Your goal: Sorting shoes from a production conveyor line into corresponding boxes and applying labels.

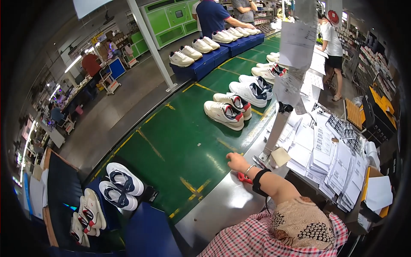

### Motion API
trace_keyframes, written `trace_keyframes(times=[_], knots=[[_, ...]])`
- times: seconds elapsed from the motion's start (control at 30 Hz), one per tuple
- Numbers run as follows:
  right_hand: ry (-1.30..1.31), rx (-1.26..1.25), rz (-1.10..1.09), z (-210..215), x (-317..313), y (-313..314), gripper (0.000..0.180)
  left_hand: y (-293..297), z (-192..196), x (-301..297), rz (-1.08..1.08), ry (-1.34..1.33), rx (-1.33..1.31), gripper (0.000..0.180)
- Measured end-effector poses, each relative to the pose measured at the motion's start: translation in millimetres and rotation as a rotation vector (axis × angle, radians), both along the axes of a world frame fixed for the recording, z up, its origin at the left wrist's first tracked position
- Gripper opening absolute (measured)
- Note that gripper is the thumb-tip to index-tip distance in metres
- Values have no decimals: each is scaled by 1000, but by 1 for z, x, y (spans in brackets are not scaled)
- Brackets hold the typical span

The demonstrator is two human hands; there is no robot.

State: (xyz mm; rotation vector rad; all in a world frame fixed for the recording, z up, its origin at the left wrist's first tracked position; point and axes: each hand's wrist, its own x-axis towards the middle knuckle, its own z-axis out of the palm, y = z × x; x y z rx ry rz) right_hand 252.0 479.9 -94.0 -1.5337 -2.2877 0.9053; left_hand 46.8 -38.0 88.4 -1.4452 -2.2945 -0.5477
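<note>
My right hand point(236, 162) hovers over the near edge of the green conveyor belt point(180, 147), its fingers curled in with nothing visible in them. Beneath its wrist lie red-handled scissors point(245, 177) on the metal ledge point(222, 203). My left hand is out of view. On the belt ahead stands a pair of cream sneakers with red and navy heels point(223, 115), and beyond it a white and navy pair point(250, 93). White sneakers with navy insides point(122, 184) sit at the lower left, beside a cream pair point(92, 212) and a blue box point(150, 233).
Stacks of printed sheets point(325, 150) cover the table on my right, behind a metal post point(276, 128) hung with papers. Blue boxes point(201, 64) carrying cream sneakers line the belt's far side. A co-worker in a navy shirt point(212, 17) reaches toward those shoes.
</note>
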Motion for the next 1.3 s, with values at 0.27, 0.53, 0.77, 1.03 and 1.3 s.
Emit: trace_keyframes(times=[0.27,0.53,0.77,1.03,1.3], knots=[[205,8,-77,9,7,30,28,102,80,-36,34,-537,544,39],[300,179,-322,33,13,116,22,267,77,-91,-241,-567,395,15],[276,189,-528,46,13,209,28,381,72,-64,-274,-456,64,29],[130,108,-587,21,6,303,45,421,49,-72,-247,-243,-106,32],[36,229,-476,30,-35,304,48,431,52,-79,-171,-246,-153,29]])
